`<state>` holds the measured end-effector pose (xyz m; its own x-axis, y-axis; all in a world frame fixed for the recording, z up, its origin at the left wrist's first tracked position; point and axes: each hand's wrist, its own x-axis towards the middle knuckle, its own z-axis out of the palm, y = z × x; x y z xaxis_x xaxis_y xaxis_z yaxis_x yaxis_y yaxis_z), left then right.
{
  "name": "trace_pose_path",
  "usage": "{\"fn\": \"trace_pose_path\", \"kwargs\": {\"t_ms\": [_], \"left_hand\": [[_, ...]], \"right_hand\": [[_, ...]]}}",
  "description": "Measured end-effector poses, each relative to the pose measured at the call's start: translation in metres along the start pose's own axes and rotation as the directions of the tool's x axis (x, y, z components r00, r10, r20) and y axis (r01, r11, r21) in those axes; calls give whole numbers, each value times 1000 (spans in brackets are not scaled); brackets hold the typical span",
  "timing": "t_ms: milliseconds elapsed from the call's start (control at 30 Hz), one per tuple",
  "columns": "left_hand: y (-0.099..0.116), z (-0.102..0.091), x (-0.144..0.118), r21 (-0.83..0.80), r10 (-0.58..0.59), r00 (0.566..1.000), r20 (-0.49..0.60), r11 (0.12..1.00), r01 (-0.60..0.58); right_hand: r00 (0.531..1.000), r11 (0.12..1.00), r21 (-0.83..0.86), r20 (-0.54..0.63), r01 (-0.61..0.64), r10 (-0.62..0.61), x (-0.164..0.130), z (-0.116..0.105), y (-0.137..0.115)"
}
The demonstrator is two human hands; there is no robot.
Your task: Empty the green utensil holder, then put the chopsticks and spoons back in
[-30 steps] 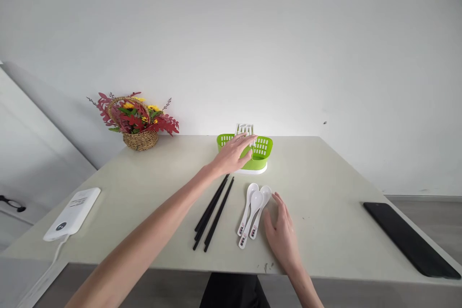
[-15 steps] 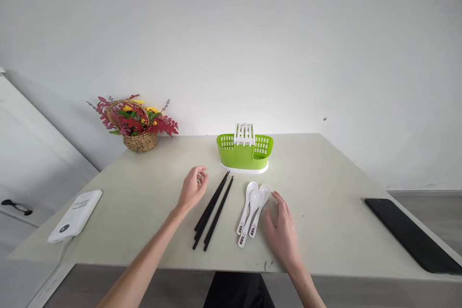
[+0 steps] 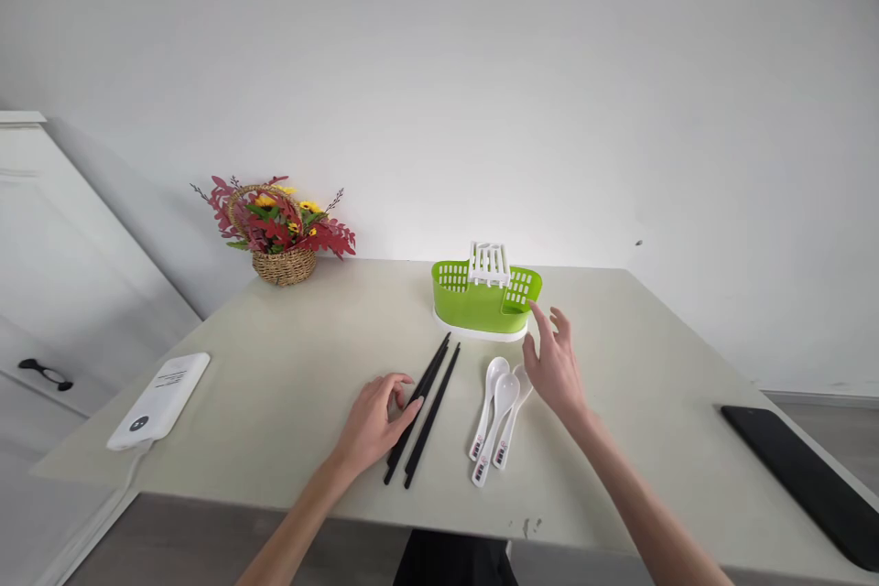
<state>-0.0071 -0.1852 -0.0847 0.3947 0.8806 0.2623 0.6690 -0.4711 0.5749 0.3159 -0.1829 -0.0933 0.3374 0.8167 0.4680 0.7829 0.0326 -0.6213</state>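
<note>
Item, centre frame: my left hand (image 3: 374, 421) has dropped onto the chopsticks (image 3: 422, 407), fingers curled but not yet gripping, while my right hand (image 3: 555, 364) (open, empty) has lifted from the spoons (image 3: 498, 407) toward the caddy (image 3: 484, 302).

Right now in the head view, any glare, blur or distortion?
Head view: soft even light, a bright patch on the wall behind the green caddy, faint shadows under the chopsticks. Both hands sharp, no motion blur. Wide-angle bend shows at the table edges and in the stretched forearms.
</note>
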Motion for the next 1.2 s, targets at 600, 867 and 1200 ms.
{"fn": "trace_pose_path", "kwargs": {"t_ms": [600,867,1200], "left_hand": [[-5,2,-7,-50,10,1000,-4,999,-10],[-5,2,-7,-47,6,1000,13,999,-6],[-10,7,-7,-36,-14,1000,0,999,14]], "right_hand": [[980,993,-43,170,112,-103,10,5,27],[984,995,-16,150,101,-97,4,10,30],[985,996,50,147,81,-87,-3,12,35]]}}
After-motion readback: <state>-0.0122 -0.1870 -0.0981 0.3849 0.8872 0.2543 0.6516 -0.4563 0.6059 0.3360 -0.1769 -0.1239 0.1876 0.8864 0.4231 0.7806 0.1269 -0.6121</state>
